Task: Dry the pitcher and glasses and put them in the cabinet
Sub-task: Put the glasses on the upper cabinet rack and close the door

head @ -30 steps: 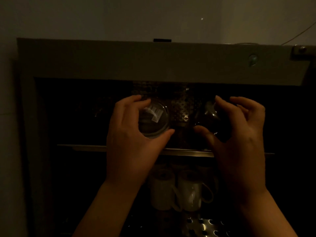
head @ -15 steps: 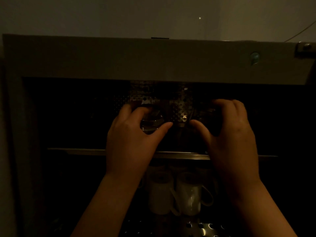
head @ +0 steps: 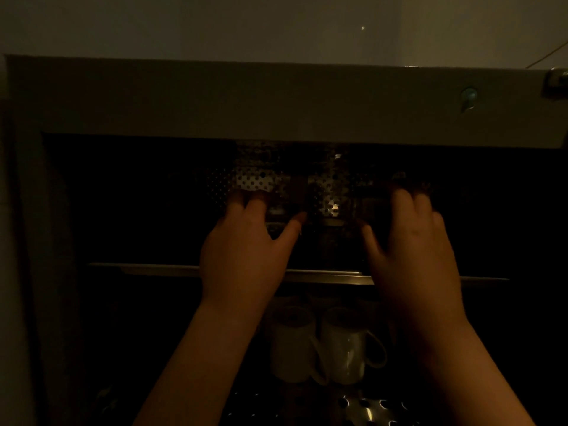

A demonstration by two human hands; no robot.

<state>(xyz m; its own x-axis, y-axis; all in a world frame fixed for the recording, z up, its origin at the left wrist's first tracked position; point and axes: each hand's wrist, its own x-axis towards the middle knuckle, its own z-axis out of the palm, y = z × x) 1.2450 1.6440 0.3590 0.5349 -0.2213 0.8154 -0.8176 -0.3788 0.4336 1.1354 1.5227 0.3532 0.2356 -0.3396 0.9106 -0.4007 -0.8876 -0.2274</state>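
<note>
Dim cabinet [head: 276, 99] | left hand [head: 242, 250] grips a glass [head: 278, 215] on the upper shelf [head: 159, 268]; right hand [head: 412, 241] wraps another, barely visible | risk: in such darkness, glasses may clink or tip off the shelf edge onto mugs [head: 325, 345] below.

Below the shelf edge I see two white mugs [head: 325, 345] standing side by side, touching, each handle turned right. Near them, lower right, lies a perforated metal shelf [head: 365, 410]. Far back, a perforated metal panel [head: 255, 179] glints in the dark.
</note>
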